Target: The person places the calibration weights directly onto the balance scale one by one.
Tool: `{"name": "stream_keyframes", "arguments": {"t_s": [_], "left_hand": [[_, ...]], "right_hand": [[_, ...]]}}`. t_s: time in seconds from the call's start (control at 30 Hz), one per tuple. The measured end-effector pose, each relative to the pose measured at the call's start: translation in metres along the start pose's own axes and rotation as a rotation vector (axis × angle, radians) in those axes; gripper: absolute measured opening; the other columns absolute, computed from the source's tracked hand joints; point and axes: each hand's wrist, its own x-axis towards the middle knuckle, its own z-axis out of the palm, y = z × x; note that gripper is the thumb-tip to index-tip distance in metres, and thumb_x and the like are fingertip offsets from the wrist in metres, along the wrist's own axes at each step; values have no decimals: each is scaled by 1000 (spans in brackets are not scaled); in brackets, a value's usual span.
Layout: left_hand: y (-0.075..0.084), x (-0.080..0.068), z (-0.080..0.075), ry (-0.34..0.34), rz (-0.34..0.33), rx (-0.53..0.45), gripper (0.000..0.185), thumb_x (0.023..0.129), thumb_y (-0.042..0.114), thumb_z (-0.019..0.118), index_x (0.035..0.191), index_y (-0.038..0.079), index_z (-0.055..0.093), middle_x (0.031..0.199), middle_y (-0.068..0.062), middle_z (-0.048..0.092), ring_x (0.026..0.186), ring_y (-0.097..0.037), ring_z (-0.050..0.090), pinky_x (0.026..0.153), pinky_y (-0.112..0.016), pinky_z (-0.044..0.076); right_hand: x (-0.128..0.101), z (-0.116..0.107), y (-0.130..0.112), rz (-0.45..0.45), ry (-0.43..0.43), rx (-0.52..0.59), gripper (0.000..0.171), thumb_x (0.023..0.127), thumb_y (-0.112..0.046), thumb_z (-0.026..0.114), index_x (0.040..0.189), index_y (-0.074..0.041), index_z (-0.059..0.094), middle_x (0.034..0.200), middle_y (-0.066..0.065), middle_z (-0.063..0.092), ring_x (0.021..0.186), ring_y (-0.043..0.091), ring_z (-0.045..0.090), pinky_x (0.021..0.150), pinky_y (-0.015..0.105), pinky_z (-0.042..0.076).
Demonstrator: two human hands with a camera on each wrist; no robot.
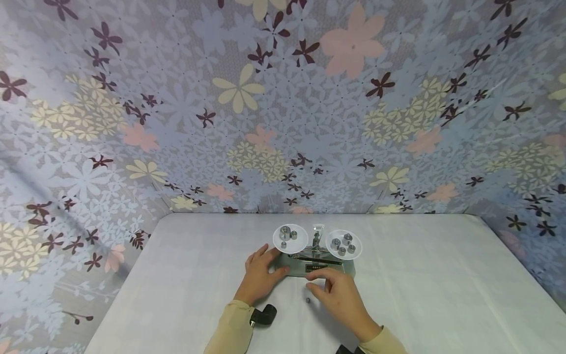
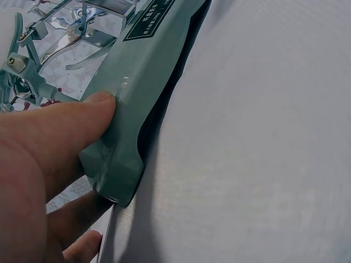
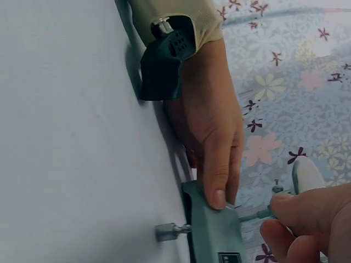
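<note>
A green balance scale (image 1: 349, 269) with two white pans stands on the table. My left hand (image 1: 258, 278) grips its left end, thumb on the front of the base and fingers behind, as the left wrist view shows. On the left pan (image 1: 301, 243) stand three metal weights, one larger; several metal weights stand on the right pan (image 1: 356, 241). My right hand (image 1: 340, 297) hovers before the base, with a gap between thumb and index finger and nothing visible there. Below those fingertips, a small metal weight (image 3: 166, 232) stands upright on the table.
A white cloth covers the table (image 1: 442, 295). Behind it and at both sides hang flower-patterned walls (image 1: 309, 123). Dark camera mounts (image 1: 265, 314) sit on both wrists. The scale's central pointer post (image 1: 317, 236) rises between the pans.
</note>
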Motion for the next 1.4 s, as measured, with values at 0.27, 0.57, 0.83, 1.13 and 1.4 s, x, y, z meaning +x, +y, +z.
{"name": "stream_keyframes", "arguments": {"t_s": [0.27, 0.57, 0.83, 1.13, 1.4], "left_hand": [[-2, 1, 1, 1, -3, 21, 55, 90, 33, 73, 136, 6, 62, 139, -11, 61, 142, -41, 37, 114, -65, 18], [-2, 0, 2, 3, 6, 23, 54, 91, 32, 72, 136, 5, 61, 139, -10, 61, 142, -41, 37, 114, -64, 18], [-2, -1, 0, -2, 3, 28, 53, 91, 31, 73, 135, 4, 62, 139, -11, 62, 142, -41, 37, 114, -64, 18], [0, 3, 0, 8, 5, 11, 53, 91, 32, 73, 136, 6, 62, 139, -10, 62, 142, -40, 37, 114, -64, 18], [1, -1, 0, 14, 11, 8, 53, 91, 33, 72, 135, 5, 62, 137, -10, 63, 142, -41, 38, 114, -64, 18]], "right_hand": [[-5, 4, 10, 53, -63, 57, 12, 82, -9, 82, 92, -12, 78, 52, -7, 45, 45, 3, 40, 43, 20, 35], [-6, 6, 20, 97, -149, 87, 15, 82, -14, 82, 96, -13, 77, 54, -6, 47, 47, 3, 40, 43, 20, 34], [-7, 9, 34, 55, -247, 71, 20, 80, -16, 84, 99, -16, 77, 57, -9, 51, 50, 1, 42, 48, 21, 38], [-5, 9, 42, 12, -237, 79, 21, 80, -17, 84, 99, -20, 77, 62, -11, 57, 54, 1, 49, 54, 22, 42], [-8, 11, 48, -56, -246, 83, 13, 84, -16, 80, 94, -22, 77, 77, -14, 64, 57, -1, 49, 55, 21, 44]]}}
